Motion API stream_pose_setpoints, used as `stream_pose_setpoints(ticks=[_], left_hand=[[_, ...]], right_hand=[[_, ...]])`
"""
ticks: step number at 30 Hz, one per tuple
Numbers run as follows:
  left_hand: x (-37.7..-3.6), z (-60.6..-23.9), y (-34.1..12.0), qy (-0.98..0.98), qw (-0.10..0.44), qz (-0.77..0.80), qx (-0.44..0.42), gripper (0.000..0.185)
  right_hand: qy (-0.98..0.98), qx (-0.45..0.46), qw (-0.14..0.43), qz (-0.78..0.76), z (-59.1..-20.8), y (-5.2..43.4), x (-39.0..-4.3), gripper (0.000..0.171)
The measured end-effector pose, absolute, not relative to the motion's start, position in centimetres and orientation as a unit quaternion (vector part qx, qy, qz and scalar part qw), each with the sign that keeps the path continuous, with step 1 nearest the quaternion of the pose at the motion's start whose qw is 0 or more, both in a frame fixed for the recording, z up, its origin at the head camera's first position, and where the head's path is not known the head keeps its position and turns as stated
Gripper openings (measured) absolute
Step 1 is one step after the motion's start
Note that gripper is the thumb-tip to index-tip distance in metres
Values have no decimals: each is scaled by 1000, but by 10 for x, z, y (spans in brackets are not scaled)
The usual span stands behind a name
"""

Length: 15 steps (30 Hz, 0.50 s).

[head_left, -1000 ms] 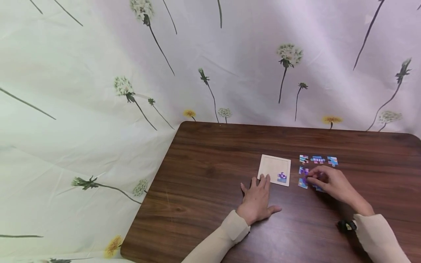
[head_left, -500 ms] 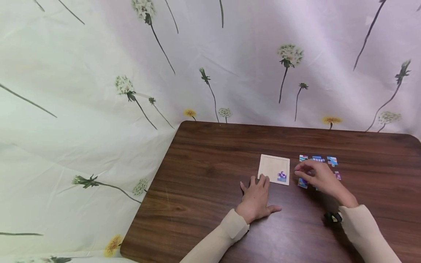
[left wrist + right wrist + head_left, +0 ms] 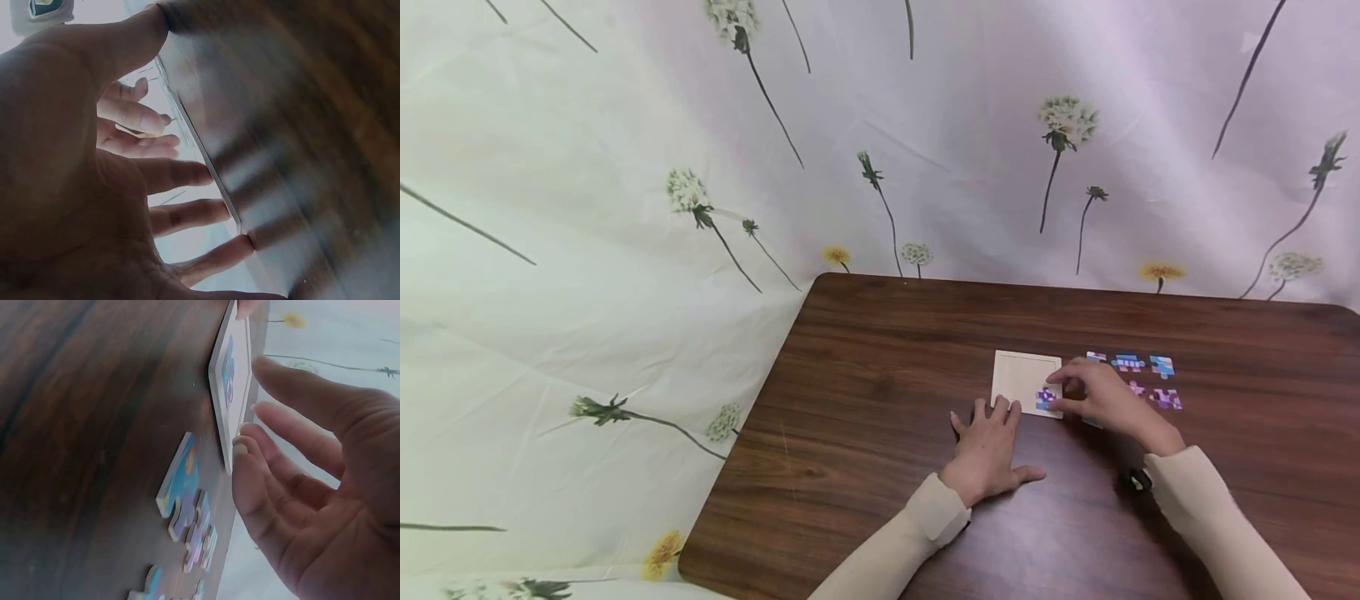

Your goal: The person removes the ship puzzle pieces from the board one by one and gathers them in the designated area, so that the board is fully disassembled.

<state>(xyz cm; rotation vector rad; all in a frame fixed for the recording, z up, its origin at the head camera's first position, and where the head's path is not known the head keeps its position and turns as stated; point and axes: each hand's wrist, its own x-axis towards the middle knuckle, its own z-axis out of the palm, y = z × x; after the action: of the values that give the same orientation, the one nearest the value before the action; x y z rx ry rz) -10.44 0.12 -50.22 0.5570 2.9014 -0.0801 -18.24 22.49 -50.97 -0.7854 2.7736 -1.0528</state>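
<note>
My left hand (image 3: 988,457) lies spread, fingers straight, with the fingertips at the near edge of a square wooden puzzle tray (image 3: 1015,375). In the left wrist view its fingertips (image 3: 219,209) meet the tray's edge. One purple and blue puzzle piece (image 3: 1045,400) sits in the tray's near right corner. My right hand (image 3: 1101,396) is over the tray's right edge, thumb and fingers curled in a pinch. A thin, light-coloured edge of a puzzle piece (image 3: 139,132) shows at its fingers in the left wrist view; the rest is hidden.
Several loose puzzle pieces (image 3: 1162,367) lie in rows right of the tray, some covered by the right hand. The dark wooden table (image 3: 880,358) has a flower-printed cloth (image 3: 955,167) behind it. A black device (image 3: 1138,480) is under the right wrist.
My right hand has moved left from the loose pieces to the tray's right edge, holding a puzzle piece. My left hand has stayed at the tray's near edge.
</note>
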Motion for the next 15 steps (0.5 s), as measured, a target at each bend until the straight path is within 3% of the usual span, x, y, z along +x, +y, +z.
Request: stream_pose_setpoints(ticks=[15], left_hand=[[-108, -500, -3, 974, 110, -24, 198, 102]], right_hand=[[914, -254, 61, -311, -513, 214, -187, 24]])
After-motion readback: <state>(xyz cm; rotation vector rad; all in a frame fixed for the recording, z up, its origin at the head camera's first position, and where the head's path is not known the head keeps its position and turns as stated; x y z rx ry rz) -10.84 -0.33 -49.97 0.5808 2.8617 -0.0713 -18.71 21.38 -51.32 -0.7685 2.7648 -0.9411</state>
